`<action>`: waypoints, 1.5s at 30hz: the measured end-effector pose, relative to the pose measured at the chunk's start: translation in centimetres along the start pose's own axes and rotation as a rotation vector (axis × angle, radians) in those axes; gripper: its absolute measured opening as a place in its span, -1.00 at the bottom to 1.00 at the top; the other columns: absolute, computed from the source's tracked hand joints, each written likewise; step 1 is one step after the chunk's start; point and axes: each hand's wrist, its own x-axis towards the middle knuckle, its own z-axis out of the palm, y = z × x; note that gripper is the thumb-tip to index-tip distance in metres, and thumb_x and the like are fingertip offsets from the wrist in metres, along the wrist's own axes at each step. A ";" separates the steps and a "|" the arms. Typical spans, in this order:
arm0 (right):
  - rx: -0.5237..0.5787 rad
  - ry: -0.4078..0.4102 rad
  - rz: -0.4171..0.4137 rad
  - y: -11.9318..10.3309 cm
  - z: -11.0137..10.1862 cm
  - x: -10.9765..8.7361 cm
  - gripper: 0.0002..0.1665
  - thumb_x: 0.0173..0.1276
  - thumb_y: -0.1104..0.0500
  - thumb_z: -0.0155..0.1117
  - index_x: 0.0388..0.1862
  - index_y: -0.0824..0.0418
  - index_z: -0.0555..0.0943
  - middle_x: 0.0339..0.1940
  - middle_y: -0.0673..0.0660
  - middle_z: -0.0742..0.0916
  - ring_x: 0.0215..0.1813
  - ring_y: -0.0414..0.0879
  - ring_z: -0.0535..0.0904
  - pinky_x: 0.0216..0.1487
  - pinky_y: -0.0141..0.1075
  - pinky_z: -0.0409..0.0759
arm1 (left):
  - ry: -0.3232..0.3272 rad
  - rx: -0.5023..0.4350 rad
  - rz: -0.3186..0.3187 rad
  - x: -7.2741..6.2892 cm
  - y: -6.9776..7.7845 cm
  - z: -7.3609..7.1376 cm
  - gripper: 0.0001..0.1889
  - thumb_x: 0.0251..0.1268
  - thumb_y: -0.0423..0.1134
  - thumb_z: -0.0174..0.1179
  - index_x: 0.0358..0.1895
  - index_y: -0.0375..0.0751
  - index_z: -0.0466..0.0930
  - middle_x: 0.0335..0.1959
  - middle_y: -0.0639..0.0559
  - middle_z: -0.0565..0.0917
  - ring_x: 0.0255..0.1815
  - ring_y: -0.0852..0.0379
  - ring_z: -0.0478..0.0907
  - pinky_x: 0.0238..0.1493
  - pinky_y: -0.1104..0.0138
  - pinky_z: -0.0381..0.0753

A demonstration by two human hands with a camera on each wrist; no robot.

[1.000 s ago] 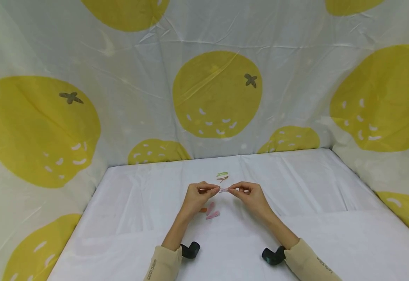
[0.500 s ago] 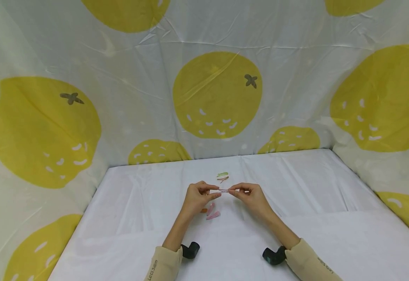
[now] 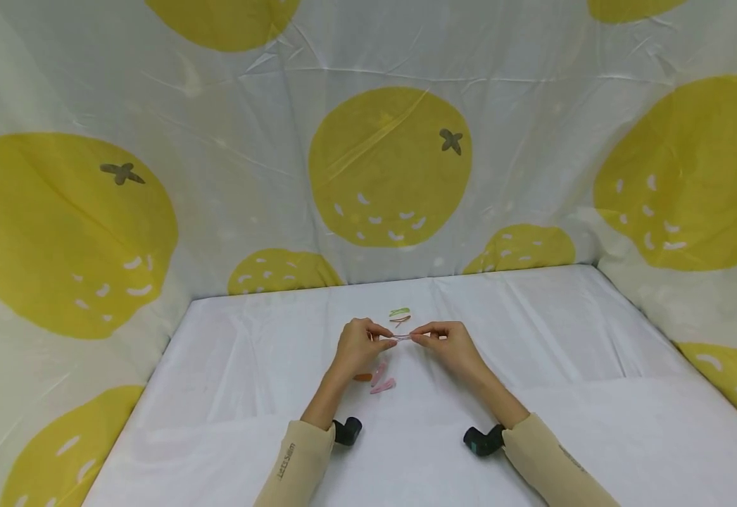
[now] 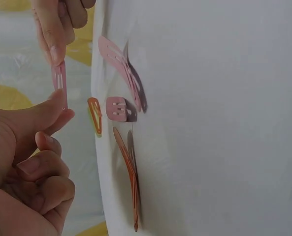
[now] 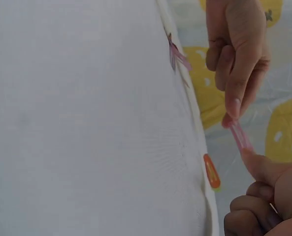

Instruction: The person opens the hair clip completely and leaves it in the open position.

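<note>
Above the table, a pink snap hair clip [image 4: 60,77] is stretched between both hands. One end is pinched by the thumb and index finger of the left hand [image 3: 355,346]. The right hand [image 3: 452,345] pinches the opposite end. Beneath the left hand lie two pink hair clips [image 4: 121,69] [image 4: 116,109] and an orange hair clip [image 4: 128,172]. Beyond the hands are a green hair clip [image 3: 399,310] and another orange hair clip [image 5: 211,171], close together.
White cloth covers the table [image 3: 558,338]. A curtain with yellow fruit prints [image 3: 390,169] stands behind and at the sides. Black wrist cameras [image 3: 347,431] [image 3: 483,441] sit at both beige sleeves [image 3: 298,458].
Both forearms have shifted slightly forward and inward. The left thumb has dropped a little away from the index finger compared with one second ago. The clips on the table stay put.
</note>
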 end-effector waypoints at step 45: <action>-0.098 0.112 0.080 0.8 1.9 3.4 -0.89 0.25 0.21 0.56 -0.26 0.21 0.87 -0.76 -0.11 0.49 -0.58 -0.25 0.31 -0.51 -0.40 0.22 | 0.013 0.234 -0.121 4.2 -0.6 1.5 -0.84 0.10 -0.23 0.58 -0.23 -0.09 0.90 -0.12 -0.10 0.84 -0.20 0.02 0.66 -0.29 0.22 0.53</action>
